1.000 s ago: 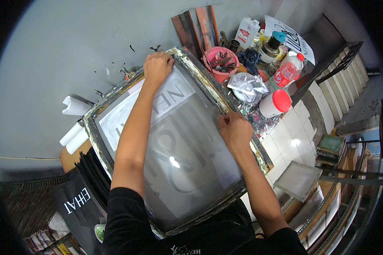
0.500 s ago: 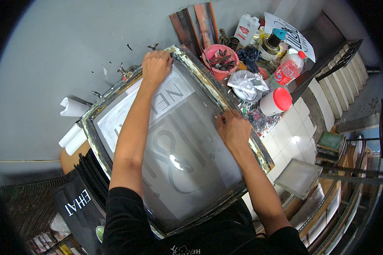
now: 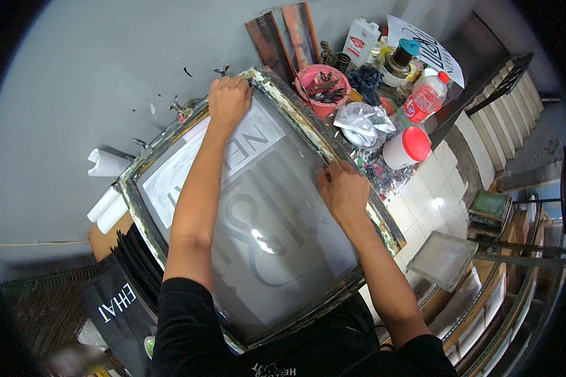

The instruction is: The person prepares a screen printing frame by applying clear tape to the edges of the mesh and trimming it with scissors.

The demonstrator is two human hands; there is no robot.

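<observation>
A screen printing frame [image 3: 390, 234] with paint-smeared edges lies at a slant before me. Its grey mesh [image 3: 295, 188] carries large curved shapes, and a white lettered area shows along its far left side. At the far edge, my left hand [image 3: 230, 103] has its fingers curled over the frame; the forearm crosses above the mesh. My right hand [image 3: 347, 193] rests at the right side of the mesh, against the frame, with fingers bent and pressed together. Whatever those fingertips hold, if anything, is too small to make out.
To the right, a cluttered table holds a pink bucket [image 3: 324, 108], a red-lidded white jar [image 3: 407, 148], a plastic bottle [image 3: 425, 97] and a white jug [image 3: 361, 40]. Metal clamps [image 3: 182, 108] line the far edge. Black printed fabric [image 3: 116, 305] hangs at lower left; stairs [image 3: 508, 122] rise at right.
The view has shifted very slightly. Both hands keep their places on the frame. A blurred shape now shows at the lower left.
</observation>
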